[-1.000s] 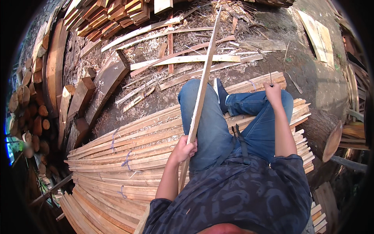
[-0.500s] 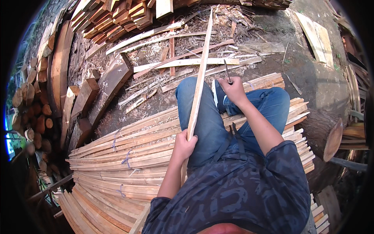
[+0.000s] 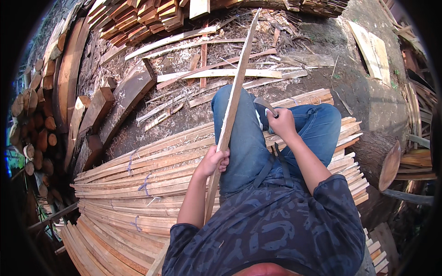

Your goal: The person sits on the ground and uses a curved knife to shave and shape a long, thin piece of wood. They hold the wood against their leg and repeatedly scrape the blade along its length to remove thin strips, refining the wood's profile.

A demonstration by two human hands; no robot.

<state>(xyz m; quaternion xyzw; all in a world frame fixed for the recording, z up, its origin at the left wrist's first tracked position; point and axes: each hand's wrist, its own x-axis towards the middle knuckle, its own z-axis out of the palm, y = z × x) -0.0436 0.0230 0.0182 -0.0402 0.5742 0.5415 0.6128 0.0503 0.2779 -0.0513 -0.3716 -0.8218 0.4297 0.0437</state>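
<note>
A long wooden strip [image 3: 239, 78] slants across my left thigh, its narrow tip far ahead and its near end beside my shirt. My left hand [image 3: 213, 161] is wrapped round it below the knee. My right hand [image 3: 282, 124] is closed on the handle of a knife [image 3: 265, 105] with a slightly curved, dark blade. That hand is over my right leg, and the blade points left and away from me. A gap separates the blade from the strip.
Tied bundles of wooden strips [image 3: 138, 184] spread beneath and beside me. Shavings and loose slats [image 3: 221, 73] litter the ground ahead. Stacked lumber [image 3: 138, 20] stands at the back left, with dark beams [image 3: 129, 99] nearer. A log [image 3: 390, 165] lies at right.
The strip has turned in my left hand and shows a darker face. My right hand has come slightly closer to me, and the knife blade has swung left.
</note>
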